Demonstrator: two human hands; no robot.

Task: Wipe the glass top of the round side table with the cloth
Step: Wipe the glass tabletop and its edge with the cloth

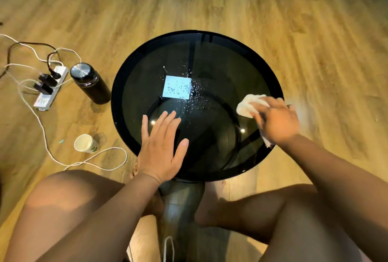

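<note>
Resting flat with fingers spread wide, the left hand (161, 146) presses palm-down on the near left part of the round side table's dark smoked-glass top (210, 55), holding nothing. Across the glass to its right, the right hand (277, 123) is closed over a crumpled white cloth (249, 104) at the table's right edge, the cloth bunched out beyond the fingertips and lying on the glass. Farther in from both hands, near the middle, scattered water droplets (195, 97) sit around a bright square reflection. Left of the left hand, on the wooden floor (315, 30), stand a white paper cup (85, 143), a black metal flask (89, 83) and a white power strip (51, 89) with tangled cables.
</note>
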